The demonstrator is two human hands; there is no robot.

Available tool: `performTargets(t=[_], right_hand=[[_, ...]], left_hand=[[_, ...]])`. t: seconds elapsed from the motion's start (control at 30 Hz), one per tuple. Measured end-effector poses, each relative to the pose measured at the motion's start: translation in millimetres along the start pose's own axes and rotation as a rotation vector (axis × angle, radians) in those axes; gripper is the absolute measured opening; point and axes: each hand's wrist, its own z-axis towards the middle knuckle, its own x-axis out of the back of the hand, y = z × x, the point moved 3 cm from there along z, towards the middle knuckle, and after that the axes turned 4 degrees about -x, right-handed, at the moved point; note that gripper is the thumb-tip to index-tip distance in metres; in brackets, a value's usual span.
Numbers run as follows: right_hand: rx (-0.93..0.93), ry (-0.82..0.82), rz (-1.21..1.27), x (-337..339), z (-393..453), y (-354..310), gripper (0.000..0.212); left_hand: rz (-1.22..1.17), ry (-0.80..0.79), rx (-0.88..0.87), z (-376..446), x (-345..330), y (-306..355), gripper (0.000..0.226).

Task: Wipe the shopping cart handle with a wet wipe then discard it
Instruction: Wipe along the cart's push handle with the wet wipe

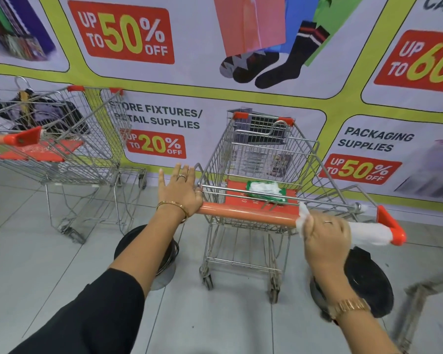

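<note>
A wire shopping cart (261,154) stands in front of me with an orange handle (243,213) across its near end. My left hand (180,190) rests flat against the handle's left end, fingers spread and pointing up. My right hand (326,235) is closed around a white wet wipe (303,218) pressed on the right part of the handle. Right of that hand the handle is white (368,232) up to the orange end cap (391,227). A green pack of wipes (265,190) lies on the cart's red child seat.
A second cart (62,139) holding dark clothes stands at the left. Two black round bins (149,254) (368,277) sit on the tiled floor under the handle's ends. A metal frame (425,297) is at the right edge. A sale banner (215,72) covers the wall behind.
</note>
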Motion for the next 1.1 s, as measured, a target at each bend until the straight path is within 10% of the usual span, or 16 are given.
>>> performTargets(t=[0.13,0.37,0.63,0.77,0.97,1.1], right_hand=[[-0.128,0.049,0.08,5,-1,-28,0.04],[0.18,0.0,0.138,9,-5,-141,0.026],[-0.038,0.078,0.157,17,10,31,0.043],[-0.209,0.078,0.209,12,9,12,0.035],[0.051,-0.007,0.323,11,-1,-80,0.041],[0.099,0.02,0.182,19,1,-12,0.034]], left_hand=[[-0.003,0.005,-0.014,-2,-1,4,0.059],[0.0,0.039,-0.025,-7,0,7,0.056],[0.016,0.029,-0.043,-7,1,5,0.057],[0.016,0.027,-0.041,-9,0,11,0.056],[0.013,0.01,-0.048,-7,-2,4,0.056],[0.013,0.004,-0.046,-7,-1,-1,0.057]])
